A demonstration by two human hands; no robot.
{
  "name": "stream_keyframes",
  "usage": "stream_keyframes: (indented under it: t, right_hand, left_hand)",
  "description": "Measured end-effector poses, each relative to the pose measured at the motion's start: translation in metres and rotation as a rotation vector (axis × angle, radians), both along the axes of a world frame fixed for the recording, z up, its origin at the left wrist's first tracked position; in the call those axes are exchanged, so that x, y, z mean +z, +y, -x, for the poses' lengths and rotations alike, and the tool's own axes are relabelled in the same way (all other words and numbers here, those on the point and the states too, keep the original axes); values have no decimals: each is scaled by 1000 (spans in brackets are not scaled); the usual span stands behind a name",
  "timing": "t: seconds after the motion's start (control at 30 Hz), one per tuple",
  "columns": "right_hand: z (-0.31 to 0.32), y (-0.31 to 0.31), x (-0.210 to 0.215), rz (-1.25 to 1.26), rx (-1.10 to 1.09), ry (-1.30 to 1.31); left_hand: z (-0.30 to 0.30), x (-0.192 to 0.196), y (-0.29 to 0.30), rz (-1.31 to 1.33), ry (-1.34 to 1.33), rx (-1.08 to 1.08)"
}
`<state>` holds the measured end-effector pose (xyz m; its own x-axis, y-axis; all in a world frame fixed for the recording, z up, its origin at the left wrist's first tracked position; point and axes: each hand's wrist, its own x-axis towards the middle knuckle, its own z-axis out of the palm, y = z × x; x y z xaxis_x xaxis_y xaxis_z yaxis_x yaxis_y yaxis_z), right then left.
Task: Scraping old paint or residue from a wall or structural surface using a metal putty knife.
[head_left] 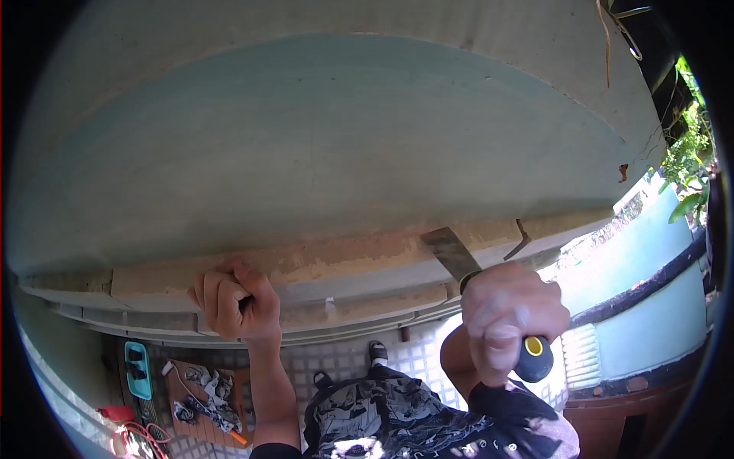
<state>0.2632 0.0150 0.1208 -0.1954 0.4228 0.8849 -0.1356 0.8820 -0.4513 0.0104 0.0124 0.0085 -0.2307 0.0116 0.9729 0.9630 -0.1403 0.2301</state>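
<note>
My right hand (508, 314) grips a putty knife by its dark handle, which has a yellow-ringed end. The flat metal blade (451, 252) of the putty knife slants up and left, its tip against the worn, patchy ledge (336, 258) below the wall. Further left, my left hand (238, 300) is curled into a fist at the ledge's front edge. A dark hollow shows between its thumb and fingers, with nothing visible in it.
A pale green wall (321, 138) rises beyond the ledge. On the tiled floor lie crumpled paper and an orange-ended tool on a cardboard sheet (238, 382). Beside it are a turquoise tray (138, 382) and a reddish cord (145, 437). Leafy plants (692, 145) hang at the right.
</note>
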Motion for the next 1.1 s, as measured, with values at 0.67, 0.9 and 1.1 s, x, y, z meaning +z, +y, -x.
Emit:
stream_keyframes:
  t: [0.67,0.9,1.1]
  right_hand:
    - [-43,-25,8,108,463,-152]
    - [-43,-42,9,266,402,-83]
    - [-4,-11,5,83,0,-94]
  left_hand:
    - [-1,-1,-3,14,-29,1]
    - [4,-2,-7,14,2,20]
    - [-2,3,-4,11,-5,-20]
